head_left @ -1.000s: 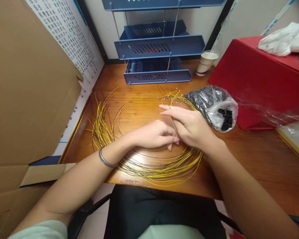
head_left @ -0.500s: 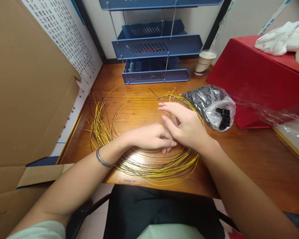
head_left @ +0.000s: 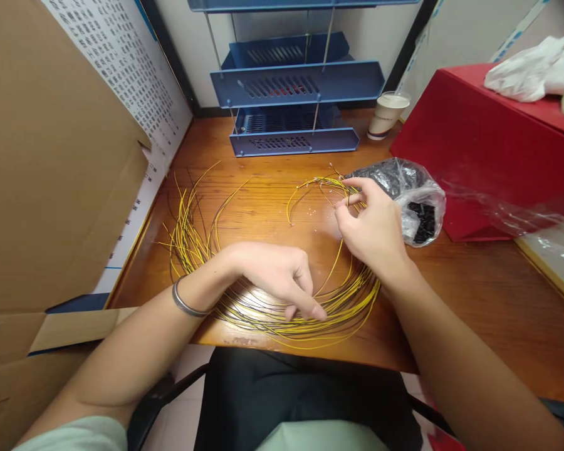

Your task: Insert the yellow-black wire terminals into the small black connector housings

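A loose coil of thin yellow and dark wires (head_left: 352,307) lies in a broad curve on the wooden table. Low over its near side hovers my left hand (head_left: 277,272), its thumb apart from the partly curled fingers and nothing visible between them. At the coil's far right end, my right hand (head_left: 373,225) has thumb and fingers bent round a yellow wire there; its fingertips partly hide the contact. Small pale tips show on the wire ends (head_left: 322,180) beside these fingers. The other ends fan out at the left.
A clear plastic bag (head_left: 423,188) of black pieces sits just right of the wires, before a red box (head_left: 489,156). Behind stand a blue tiered tray (head_left: 294,143) and a paper cup (head_left: 388,116). A cardboard box (head_left: 61,156) borders the left side.
My right hand has moved right to the wire ends, its fingers bending in. My left hand has drawn nearer to me, away from the right one. One yellow wire end now curves out leftward.
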{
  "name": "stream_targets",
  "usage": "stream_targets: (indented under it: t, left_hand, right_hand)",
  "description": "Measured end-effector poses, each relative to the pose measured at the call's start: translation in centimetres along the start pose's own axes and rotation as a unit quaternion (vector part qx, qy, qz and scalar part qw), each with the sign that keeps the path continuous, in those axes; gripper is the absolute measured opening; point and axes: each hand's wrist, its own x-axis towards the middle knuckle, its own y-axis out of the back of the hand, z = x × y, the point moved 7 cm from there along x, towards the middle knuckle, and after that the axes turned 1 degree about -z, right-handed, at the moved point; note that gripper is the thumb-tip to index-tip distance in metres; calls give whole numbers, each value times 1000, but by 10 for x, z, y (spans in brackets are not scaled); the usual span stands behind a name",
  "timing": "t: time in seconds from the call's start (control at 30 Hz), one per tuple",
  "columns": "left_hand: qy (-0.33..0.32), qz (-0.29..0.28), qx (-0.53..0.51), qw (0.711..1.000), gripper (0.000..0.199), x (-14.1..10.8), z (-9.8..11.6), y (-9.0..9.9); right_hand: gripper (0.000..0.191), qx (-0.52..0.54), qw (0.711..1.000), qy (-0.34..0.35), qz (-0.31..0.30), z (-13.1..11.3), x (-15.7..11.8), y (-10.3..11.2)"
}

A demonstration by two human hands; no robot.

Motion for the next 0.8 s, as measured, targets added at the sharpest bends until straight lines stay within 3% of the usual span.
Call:
stream_targets:
  t: [0.13, 0.23, 0.3, 0.37, 0.43, 0.53, 0.63, 0.8]
  left_hand:
    - [-44, 144, 27, 988, 52, 3, 5, 18]
    - [-58, 275, 77, 957, 61, 3, 3, 34]
    - [-20, 380, 172, 908, 60, -2, 0, 46]
    - [47, 480, 252, 839, 51, -12, -5, 59]
    - [104, 542, 266, 790, 39, -22, -11, 68]
    - [167, 584, 267, 748, 39, -33, -22, 78]
    - [213, 587, 284, 728, 53, -37, -32, 84]
    - [217, 613, 285, 704, 55, -45, -43, 95]
  right_hand:
    - [39, -55, 998, -12, -6, -1, 2, 7]
    - [42, -103, 993, -40, -31, 3, 4, 12]
    - [46, -130, 988, -61, -58, 6, 4, 13]
    - [49, -149, 982, -76, -84, 9, 4, 12]
    - [52, -162, 978, -85, -101, 11, 3, 11]
    - [60, -181, 974, -85, -109, 12, 2, 9]
    - [61, -213, 968, -79, -104, 14, 2, 8]
    - [51, -253, 959, -63, -112, 19, 3, 3]
